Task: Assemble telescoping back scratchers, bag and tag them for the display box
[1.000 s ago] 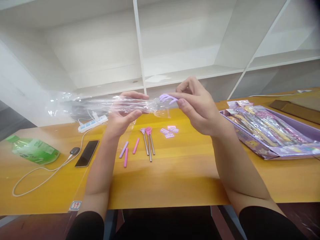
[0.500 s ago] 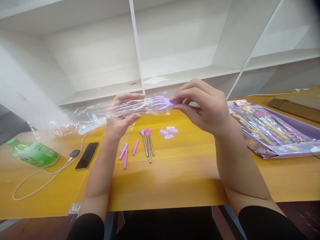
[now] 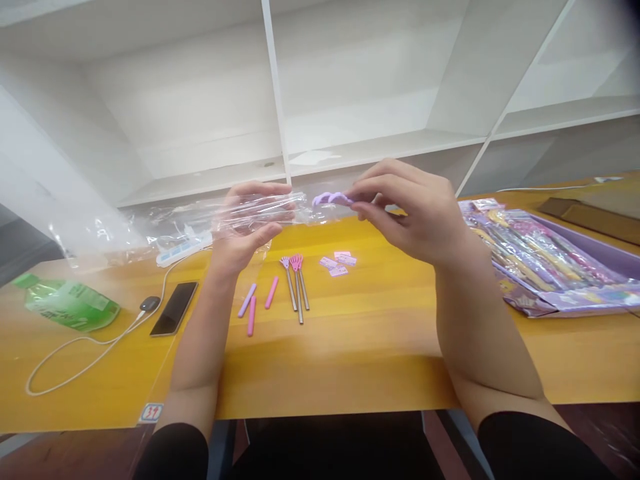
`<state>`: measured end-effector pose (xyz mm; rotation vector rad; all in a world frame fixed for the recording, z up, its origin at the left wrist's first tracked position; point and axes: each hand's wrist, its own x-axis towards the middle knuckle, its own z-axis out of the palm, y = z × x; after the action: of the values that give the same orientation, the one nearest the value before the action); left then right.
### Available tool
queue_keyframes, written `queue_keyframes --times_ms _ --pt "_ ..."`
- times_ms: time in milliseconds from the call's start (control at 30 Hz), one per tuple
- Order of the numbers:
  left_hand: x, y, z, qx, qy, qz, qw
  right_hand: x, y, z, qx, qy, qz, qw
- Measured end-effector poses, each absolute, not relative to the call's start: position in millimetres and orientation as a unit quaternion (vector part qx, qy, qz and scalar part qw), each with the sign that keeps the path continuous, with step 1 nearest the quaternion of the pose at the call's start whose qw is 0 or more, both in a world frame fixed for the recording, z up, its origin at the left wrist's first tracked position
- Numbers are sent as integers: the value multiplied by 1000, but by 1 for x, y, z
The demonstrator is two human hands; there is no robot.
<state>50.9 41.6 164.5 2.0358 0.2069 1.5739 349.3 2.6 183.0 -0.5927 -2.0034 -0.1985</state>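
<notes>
My left hand point(image 3: 245, 230) is closed round a long bundle of clear plastic bags point(image 3: 190, 217), whose loose end trails off to the left. In my right hand point(image 3: 415, 210), thumb and fingers pinch a purple hand-shaped back scratcher head point(image 3: 331, 199), seen nearly edge-on with its curved prongs facing left. The prongs are close to the right end of the plastic; whether they touch it I cannot tell. Below on the table lie several metal rods with pink and lilac scratcher heads point(image 3: 296, 263). Beside them are pink and lilac tubes point(image 3: 251, 317) and small printed labels point(image 3: 337, 263).
At the right, a purple display box point(image 3: 575, 303) holds several wrapped packages. To the left are a green bottle point(image 3: 70, 303), a phone point(image 3: 174, 309), a white cable point(image 3: 65, 383) and a power strip point(image 3: 184, 250). White shelving point(image 3: 360, 80) rises behind the wooden table point(image 3: 350, 373).
My right hand has turned the purple scratcher head from lying flat towards me to edge-on, moving it slightly right. My left hand keeps its hold on the plastic bags.
</notes>
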Motion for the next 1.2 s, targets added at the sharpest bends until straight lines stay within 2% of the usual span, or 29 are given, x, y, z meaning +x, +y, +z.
queue_keyframes --times_ms 267,467,700,933,1200 --pt "56 37 165 820 70 540 178 348 -5 186 -298 -844 109 433" --pt "63 35 163 819 72 536 192 346 -6 187 -333 -821 204 416" --pt "62 33 161 779 124 567 238 347 -8 186 -324 -827 216 406" --pt "69 34 155 800 128 504 299 347 -9 186 -329 -831 175 414" --pt "94 21 146 738 210 539 348 333 -3 178 -322 -812 168 456"
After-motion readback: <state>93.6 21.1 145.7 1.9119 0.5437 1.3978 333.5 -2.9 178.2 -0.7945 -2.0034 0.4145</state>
